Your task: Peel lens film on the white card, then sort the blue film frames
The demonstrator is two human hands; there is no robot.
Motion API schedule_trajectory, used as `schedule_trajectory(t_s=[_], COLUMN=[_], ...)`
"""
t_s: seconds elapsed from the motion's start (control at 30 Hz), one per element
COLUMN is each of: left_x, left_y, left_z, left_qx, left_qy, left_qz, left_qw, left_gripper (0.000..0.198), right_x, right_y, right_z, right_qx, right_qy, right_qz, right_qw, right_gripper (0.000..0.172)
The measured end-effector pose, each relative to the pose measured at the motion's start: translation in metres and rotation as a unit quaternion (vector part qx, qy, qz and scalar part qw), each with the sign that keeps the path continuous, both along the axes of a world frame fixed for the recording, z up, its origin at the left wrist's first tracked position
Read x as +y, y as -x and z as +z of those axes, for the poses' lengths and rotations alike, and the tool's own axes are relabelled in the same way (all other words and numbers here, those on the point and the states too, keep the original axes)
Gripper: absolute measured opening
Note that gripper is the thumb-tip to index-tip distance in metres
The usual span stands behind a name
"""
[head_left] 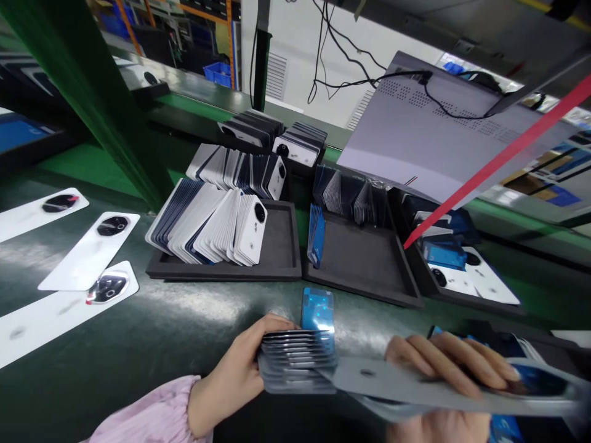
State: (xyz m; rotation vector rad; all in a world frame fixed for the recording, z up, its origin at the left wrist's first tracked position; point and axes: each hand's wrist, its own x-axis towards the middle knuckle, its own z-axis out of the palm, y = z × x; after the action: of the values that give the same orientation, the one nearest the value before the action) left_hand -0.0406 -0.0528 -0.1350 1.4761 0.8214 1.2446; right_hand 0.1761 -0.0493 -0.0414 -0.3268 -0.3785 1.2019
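Two hands (240, 375) low, left grip on stack (298, 363)

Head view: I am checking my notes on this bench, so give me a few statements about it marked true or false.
1. The left hand grips a stack of phone back covers. True.
2. The right hand rests its fingers on a single grey cover. True.
3. The left tray holds no covers at all. False: fanned rows of white covers lean in it.
4. A blue-filmed piece lies on the belt behind the stack. True.
5. The sleeve on the left arm is dark blue. False: it is pale pink.
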Motion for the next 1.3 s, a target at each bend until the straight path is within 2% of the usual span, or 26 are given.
schedule_trajectory(t_s=[0.13,0.3,0.43,0.57,0.8,0.87,0.97,1.0,1.13,1.3], left_x=[-0.002,-0.004,-0.006,-0.007,-0.011,-0.011,-0.009,-0.009,-0.008,-0.006], left_y=[0.002,0.003,0.002,0.001,0.002,0.002,0.003,0.004,0.007,0.012], left_z=[-0.004,-0.012,-0.019,-0.017,-0.012,-0.012,-0.012,-0.013,-0.014,-0.019], left_qx=[0.003,-0.009,-0.031,-0.035,-0.025,-0.025,-0.023,-0.020,-0.006,0.007], left_qy=[-0.001,-0.012,-0.019,-0.018,-0.020,-0.026,-0.038,-0.041,-0.053,-0.077], left_qz=[0.001,-0.001,-0.015,-0.025,-0.038,-0.045,-0.052,-0.054,-0.062,-0.091], left_qw=[1.000,1.000,0.999,0.999,0.999,0.998,0.998,0.998,0.997,0.993], left_gripper=[0.024,0.024,0.029,0.026,0.027,0.028,0.028,0.027,0.027,0.031], right_x=[0.007,0.013,0.013,0.017,0.028,0.029,0.029,0.029,0.029,0.032], right_y=[-0.015,-0.031,-0.040,-0.047,-0.065,-0.066,-0.059,-0.056,-0.045,-0.039], right_z=[0.011,0.015,0.008,-0.003,-0.017,-0.021,-0.027,-0.029,-0.037,-0.036], right_qx=[0.080,0.095,0.080,0.069,0.018,-0.010,-0.050,-0.061,-0.091,-0.103], right_qy=[-0.004,0.005,0.017,0.049,0.122,0.142,0.191,0.210,0.271,0.297], right_qz=[-0.047,-0.085,-0.099,-0.113,-0.163,-0.190,-0.215,-0.216,-0.202,-0.183], right_qw=[0.996,0.992,0.992,0.990,0.979,0.971,0.957,0.952,0.937,0.931], right_gripper=[0.022,0.021,0.014,0.030,0.040,0.035,0.014,0.012,0.021,0.014])
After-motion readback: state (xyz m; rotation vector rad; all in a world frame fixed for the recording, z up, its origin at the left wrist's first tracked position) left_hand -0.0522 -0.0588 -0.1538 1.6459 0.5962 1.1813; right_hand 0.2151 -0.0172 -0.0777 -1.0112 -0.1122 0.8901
